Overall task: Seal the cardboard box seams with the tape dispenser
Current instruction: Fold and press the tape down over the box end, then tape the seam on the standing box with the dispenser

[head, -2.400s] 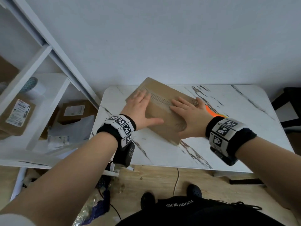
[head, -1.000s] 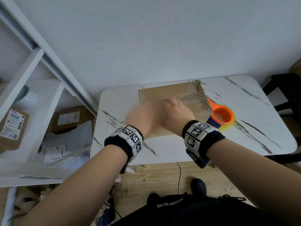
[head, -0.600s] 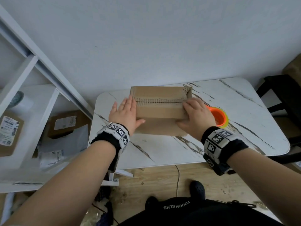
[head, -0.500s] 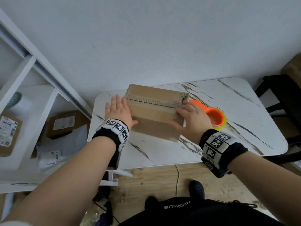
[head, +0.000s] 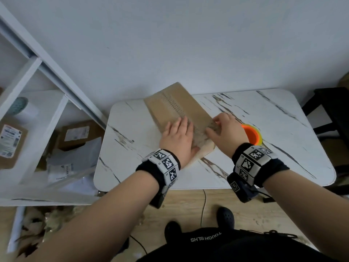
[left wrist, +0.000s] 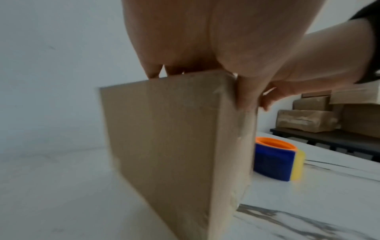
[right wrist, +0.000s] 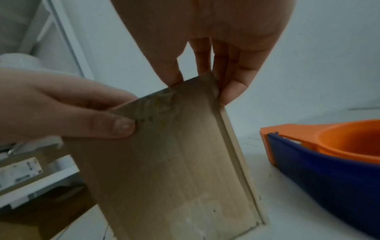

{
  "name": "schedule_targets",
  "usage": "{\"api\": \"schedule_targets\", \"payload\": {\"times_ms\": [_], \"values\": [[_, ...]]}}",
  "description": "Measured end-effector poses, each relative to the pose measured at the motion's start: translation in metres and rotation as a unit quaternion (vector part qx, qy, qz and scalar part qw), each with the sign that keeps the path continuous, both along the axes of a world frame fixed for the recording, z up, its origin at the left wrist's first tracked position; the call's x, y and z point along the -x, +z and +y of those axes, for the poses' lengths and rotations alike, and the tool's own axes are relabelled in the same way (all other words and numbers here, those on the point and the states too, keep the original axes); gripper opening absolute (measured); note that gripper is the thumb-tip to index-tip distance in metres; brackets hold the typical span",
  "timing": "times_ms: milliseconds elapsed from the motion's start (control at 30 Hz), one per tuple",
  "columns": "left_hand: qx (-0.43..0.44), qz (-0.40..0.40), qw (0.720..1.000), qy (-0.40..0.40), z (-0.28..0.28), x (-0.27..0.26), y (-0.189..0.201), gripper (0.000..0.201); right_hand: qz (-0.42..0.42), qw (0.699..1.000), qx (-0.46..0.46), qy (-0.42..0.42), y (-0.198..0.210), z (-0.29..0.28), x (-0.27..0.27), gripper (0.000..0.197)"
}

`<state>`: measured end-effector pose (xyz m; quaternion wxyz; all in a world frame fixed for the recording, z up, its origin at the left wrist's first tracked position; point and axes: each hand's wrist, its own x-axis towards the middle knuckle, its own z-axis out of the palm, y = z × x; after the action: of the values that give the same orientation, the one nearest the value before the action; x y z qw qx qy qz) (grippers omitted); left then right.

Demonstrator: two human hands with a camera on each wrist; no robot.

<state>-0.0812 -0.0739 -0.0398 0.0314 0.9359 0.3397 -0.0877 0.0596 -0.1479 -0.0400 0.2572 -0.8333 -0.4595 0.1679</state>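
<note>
A brown cardboard box point(head: 175, 110) lies on the white marble table point(head: 283, 148), turned so its long side runs away to the upper left; a taped seam runs along its top. My left hand point(head: 181, 129) lies on the near end of the top, its thumb point(right wrist: 121, 126) hooked over the end face point(right wrist: 174, 170). My right hand point(head: 217, 127) holds the near right corner, fingers point(right wrist: 174, 78) on the top edge and one down the side. The orange and blue tape dispenser point(head: 252, 135) stands untouched just right of the box point(left wrist: 164, 146), also seen as the dispenser point(left wrist: 275, 160).
White shelving point(head: 37, 114) with parcels stands to the left of the table. A black chair point(head: 332, 114) is at the right. More cardboard boxes point(left wrist: 308, 120) are stacked beyond the table's right end. The wall is close behind the box.
The box has swung from lying across the table to pointing away diagonally. Both hands have shifted to its near end, and the left thumb now wraps the end face.
</note>
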Motion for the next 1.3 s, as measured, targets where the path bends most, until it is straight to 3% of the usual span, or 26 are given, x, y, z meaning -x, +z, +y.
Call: {"api": "schedule_targets", "payload": {"times_ms": [133,233,400,633,733,933,1100,1233,1300], "values": [[0.003,-0.024,1.000,-0.001,0.010,0.002,-0.002,0.061,0.039,0.998,-0.035,-0.029,-0.010,-0.008,-0.017,0.020],[0.013,-0.037,0.999,0.020,0.015,-0.003,-0.003,0.058,0.016,0.997,0.023,-0.068,-0.025,-0.015,-0.034,0.020],[0.014,-0.037,0.999,-0.001,0.026,-0.003,-0.005,0.057,-0.019,0.973,0.223,-0.061,-0.058,-0.021,-0.043,0.055],[0.010,-0.022,1.000,-0.006,0.045,-0.003,-0.002,0.058,-0.025,0.968,0.247,-0.036,-0.062,-0.010,-0.063,0.029],[-0.016,-0.018,1.000,0.018,0.049,-0.009,0.001,0.062,-0.024,0.976,0.206,-0.070,-0.051,-0.008,-0.073,0.027],[-0.005,-0.020,0.999,0.025,0.051,-0.018,0.015,0.067,0.118,0.972,0.032,-0.201,-0.002,0.001,-0.092,0.024],[0.053,-0.139,0.987,0.052,0.053,-0.028,0.051,0.059,0.120,0.963,-0.109,-0.214,0.053,0.009,-0.083,0.041],[0.190,-0.260,0.938,0.125,0.063,-0.033,0.081,0.043,0.162,0.956,-0.185,-0.162,0.083,0.015,-0.065,0.052],[0.307,-0.350,0.864,0.193,0.067,-0.030,0.090,0.040,0.180,0.955,-0.199,-0.126,0.092,0.017,-0.057,0.049]]}}
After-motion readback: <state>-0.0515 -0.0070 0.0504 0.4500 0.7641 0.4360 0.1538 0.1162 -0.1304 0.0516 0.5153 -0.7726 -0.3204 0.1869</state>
